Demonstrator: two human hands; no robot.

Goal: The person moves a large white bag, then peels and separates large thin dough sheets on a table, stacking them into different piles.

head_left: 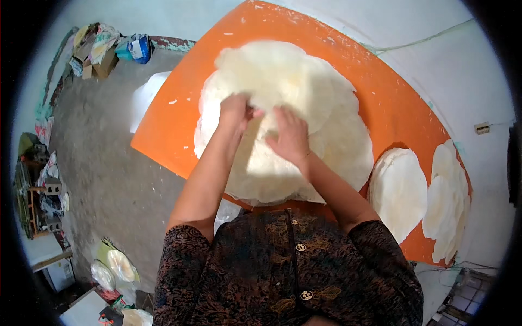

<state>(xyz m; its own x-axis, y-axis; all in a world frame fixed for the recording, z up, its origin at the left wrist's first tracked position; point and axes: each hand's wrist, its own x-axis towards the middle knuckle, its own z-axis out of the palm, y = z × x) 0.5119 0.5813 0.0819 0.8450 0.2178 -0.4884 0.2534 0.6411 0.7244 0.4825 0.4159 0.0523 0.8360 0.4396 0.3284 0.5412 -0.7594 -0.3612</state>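
A wide, overlapping spread of thin, pale round flatbread sheets (342,134) lies on an orange tabletop (171,134) in front of me. Over its left-middle part is my left hand (236,112), with its fingers bent. Motion blur hides whether a sheet edge is between those fingers. My right hand (290,134) is just to the right, palm down over the sheets, thumb apart from the fingers and nothing visible in its grasp. Whether it presses on the top sheet is unclear. Sunlight falls in bright patches across the pile.
At the table's right end are a neat stack of round sheets (397,191) and a looser overlapping pile (446,203). A pale wall (428,53) runs along the far side. Bags and a cardboard box (104,63) sit on the concrete floor (114,134). Bagged round sheets (121,265) are at lower left.
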